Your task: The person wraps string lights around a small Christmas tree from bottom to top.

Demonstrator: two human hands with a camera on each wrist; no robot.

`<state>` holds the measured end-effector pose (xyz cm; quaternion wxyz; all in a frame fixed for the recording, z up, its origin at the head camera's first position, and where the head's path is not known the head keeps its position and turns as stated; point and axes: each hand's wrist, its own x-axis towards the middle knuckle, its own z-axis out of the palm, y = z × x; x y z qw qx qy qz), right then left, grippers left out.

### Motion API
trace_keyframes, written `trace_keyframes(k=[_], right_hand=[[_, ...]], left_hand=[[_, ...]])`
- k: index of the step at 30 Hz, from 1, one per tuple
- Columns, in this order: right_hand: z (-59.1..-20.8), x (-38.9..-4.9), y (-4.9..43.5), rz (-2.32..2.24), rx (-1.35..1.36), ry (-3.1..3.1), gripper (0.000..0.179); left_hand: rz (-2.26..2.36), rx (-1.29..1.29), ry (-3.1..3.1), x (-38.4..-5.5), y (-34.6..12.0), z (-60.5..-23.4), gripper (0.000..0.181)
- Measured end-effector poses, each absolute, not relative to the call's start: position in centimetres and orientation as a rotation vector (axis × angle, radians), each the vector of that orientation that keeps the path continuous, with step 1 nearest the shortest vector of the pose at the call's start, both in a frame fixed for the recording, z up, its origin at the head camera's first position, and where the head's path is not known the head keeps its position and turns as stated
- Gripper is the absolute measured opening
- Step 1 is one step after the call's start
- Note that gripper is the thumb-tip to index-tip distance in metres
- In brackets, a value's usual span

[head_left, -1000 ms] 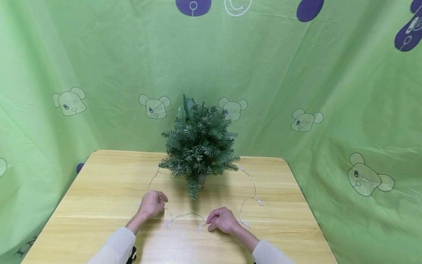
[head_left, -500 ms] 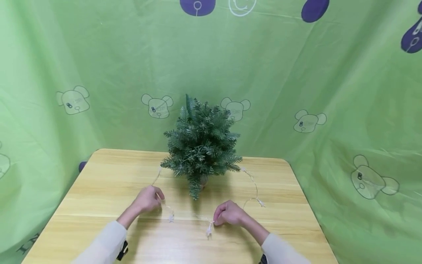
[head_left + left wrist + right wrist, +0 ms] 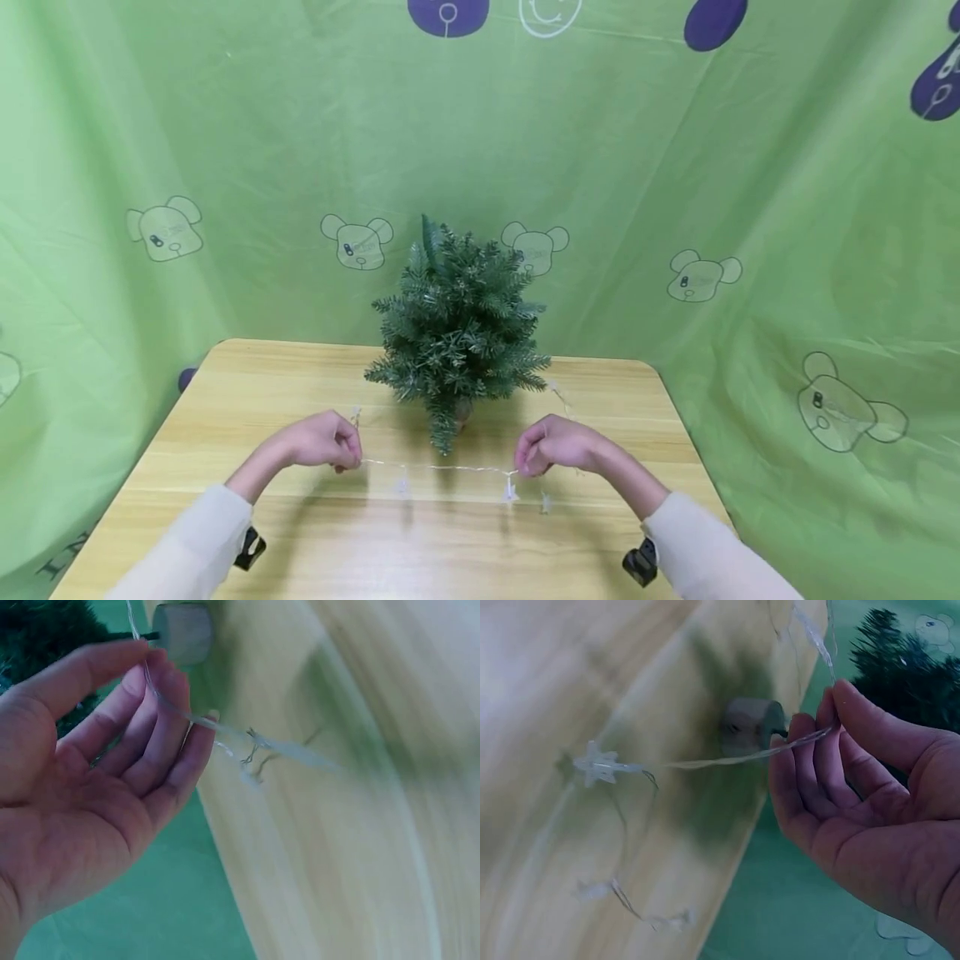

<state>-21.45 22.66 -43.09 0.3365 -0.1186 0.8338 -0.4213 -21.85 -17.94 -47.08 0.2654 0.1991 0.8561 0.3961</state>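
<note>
A string of star-shaped fairy lights runs taut between the two hands, raised over the tabletop in front of a small artificial Christmas tree. My left hand pinches the clear wire between thumb and index finger; more of the string dangles past its palm in the left wrist view. Opposite, my right hand pinches another stretch of wire. In the right wrist view, a clear star bulb hangs from the loose part of the string. Branches hide most of the tree's round base in the head view.
The wooden table has rounded back corners. Behind it and at its sides hangs a green curtain with bear-face prints. Part of the light string trails on the table right of the tree.
Both hands have risen and spread apart, lifting the front of the light string off the table and pulling it straight. The tree has stayed in place.
</note>
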Motion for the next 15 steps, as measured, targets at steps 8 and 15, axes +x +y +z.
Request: trace_keyframes(k=[8,15], right_hand=[[-39.4,-22.4,24.3,-1.028,-0.333,2.149,0.014],[-36.6,-22.6,25.3,-0.912,-0.437,2.116,0.014]], left_hand=[[1.107,0.644,2.156,-22.4,-18.8,-45.2,0.010],[1.056,0.654,2.099,-22.5,-19.9,-43.2,0.019]])
